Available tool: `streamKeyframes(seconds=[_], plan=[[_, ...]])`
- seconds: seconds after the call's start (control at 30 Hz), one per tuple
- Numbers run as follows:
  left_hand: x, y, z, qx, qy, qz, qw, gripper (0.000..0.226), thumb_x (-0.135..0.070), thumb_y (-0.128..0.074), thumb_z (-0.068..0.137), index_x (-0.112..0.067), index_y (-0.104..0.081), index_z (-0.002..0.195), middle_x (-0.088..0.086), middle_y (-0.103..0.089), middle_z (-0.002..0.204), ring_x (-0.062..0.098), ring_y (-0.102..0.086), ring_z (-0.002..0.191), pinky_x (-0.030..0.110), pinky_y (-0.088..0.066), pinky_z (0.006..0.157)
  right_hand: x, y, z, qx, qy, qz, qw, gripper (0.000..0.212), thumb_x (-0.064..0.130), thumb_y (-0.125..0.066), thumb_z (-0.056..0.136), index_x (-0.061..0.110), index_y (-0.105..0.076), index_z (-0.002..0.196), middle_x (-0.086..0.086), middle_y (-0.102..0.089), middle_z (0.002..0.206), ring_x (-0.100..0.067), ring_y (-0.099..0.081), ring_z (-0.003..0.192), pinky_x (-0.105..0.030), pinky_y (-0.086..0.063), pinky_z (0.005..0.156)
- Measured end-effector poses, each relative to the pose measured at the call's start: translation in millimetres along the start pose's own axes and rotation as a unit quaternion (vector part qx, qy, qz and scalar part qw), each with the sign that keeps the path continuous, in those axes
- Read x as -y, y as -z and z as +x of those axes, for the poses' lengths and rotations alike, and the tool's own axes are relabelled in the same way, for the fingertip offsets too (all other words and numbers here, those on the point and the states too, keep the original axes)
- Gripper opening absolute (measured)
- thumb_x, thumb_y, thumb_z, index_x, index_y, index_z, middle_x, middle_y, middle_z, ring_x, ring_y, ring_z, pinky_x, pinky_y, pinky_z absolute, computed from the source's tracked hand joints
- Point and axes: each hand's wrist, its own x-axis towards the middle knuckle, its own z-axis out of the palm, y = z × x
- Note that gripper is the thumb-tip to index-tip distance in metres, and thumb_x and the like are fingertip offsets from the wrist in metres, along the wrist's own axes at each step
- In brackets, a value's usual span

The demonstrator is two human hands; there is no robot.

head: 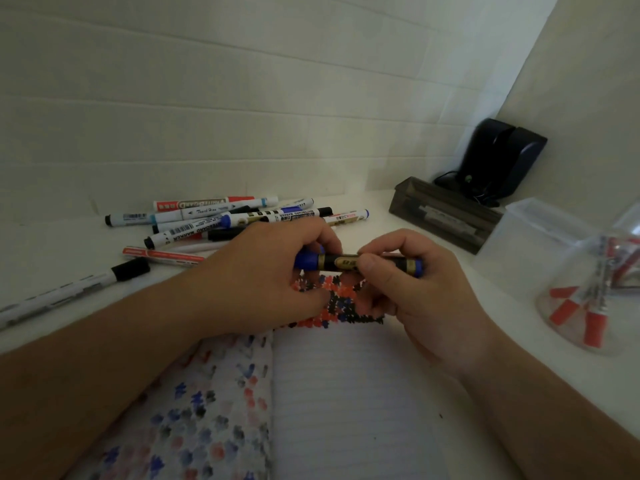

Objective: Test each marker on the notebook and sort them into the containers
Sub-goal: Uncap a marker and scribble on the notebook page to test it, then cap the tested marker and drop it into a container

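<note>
White desk [398, 209] tucked into a corner, pale brick-pattern wall [242, 98] behind it, pretty dim lighting overall. A blue marker [356, 263] with a black and gold band is being held level between both hands, just above the top edge of the notebook [346, 393]. The left hand [277, 275] is being curled round the blue cap end, and the right hand [408, 282] is being pinched onto the barrel, thumb on the near side and fingers over the far side, so the marker is lying straight across from one grip to the other with the banded middle showing between them. Gold writing on that band is being blurred out, can't be read.

Rows of little red, blue and black scribbles are being shown across the top of the right page, and fainter ones all over the left page.

A pile of markers [242, 220] is lying at the back left, well apart from the hands. "WHITEBOARD MARKER" can be read on a couple of them, "WHITEBOARD" on a red-labelled one, and something like "Touch" on another. One more marker with a black cap [69, 292] is lying alone at the left edge.

Over on the right, a clear plastic container [588, 289] is holding red-capped markers [595, 320], a frosted box [530, 237] is sitting beside it, and a dark box [443, 216] plus a black gadget with a cable [498, 161] are sitting in the corner.
</note>
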Motion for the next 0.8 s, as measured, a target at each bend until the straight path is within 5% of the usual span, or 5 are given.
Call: streamKeyframes(seconds=[0.13,0.23,0.37,0.6,0.8], plan=[[1.6,-3.3,0.2,0.022,0.007,0.036,0.999,0.028,-0.043,-0.079,0.074,-0.042,-0.059,0.094,-0.017,-0.062,0.08,-0.002,-0.061,0.079,0.015,-0.046,0.059,-2.9,-4.9,-3.4,0.028,0.048,-0.148,0.987,0.014,0.028,-0.077,0.081,0.033,-0.072,0.093,0.011,-0.075,0.088,-0.011,-0.072,0.077,-0.022,-0.058,0.065],[-3.4,-4.4,2.9,0.019,0.027,0.001,0.999,0.02,-0.043,-0.076,0.075,-0.041,-0.064,0.09,-0.026,-0.064,0.081,-0.002,-0.062,0.072,0.016,-0.048,0.06,-5.9,-10.4,-2.6,0.022,0.08,-0.133,0.988,0.023,0.015,-0.079,0.084,0.035,-0.071,0.091,0.019,-0.072,0.085,-0.005,-0.069,0.078,-0.016,-0.054,0.068],[-6.1,-5.1,6.0,0.015,0.034,-0.056,0.998,0.018,-0.038,-0.073,0.077,-0.042,-0.068,0.094,-0.017,-0.069,0.083,0.001,-0.066,0.077,0.022,-0.056,0.067,-8.6,-12.6,-1.6,0.006,0.105,-0.13,0.986,0.028,0.01,-0.08,0.086,0.036,-0.072,0.092,0.014,-0.072,0.087,-0.008,-0.068,0.079,-0.018,-0.053,0.07],[-16.9,-9.2,-0.4,0.0,-0.025,-0.099,0.995,0.022,-0.065,-0.057,0.083,-0.059,-0.062,0.104,-0.036,-0.065,0.098,-0.015,-0.059,0.098,0.006,-0.046,0.075,7.7,0.0,-5.7,-0.004,0.023,-0.059,0.998,0.016,0.005,-0.078,0.087,0.017,-0.069,0.093,-0.004,-0.075,0.079,-0.018,-0.071,0.067,-0.027,-0.058,0.06],[-9.9,-17.0,1.4,-0.031,-0.053,-0.026,0.998,0.046,-0.034,-0.061,0.1,-0.055,-0.049,0.139,-0.026,-0.061,0.124,-0.009,-0.057,0.104,0.016,-0.046,0.093,12.9,8.4,-4.5,-0.033,-0.082,-0.074,0.993,0.017,0.01,-0.078,0.089,0.014,-0.062,0.093,-0.005,-0.065,0.065,-0.017,-0.057,0.055,-0.029,-0.049,0.053]])
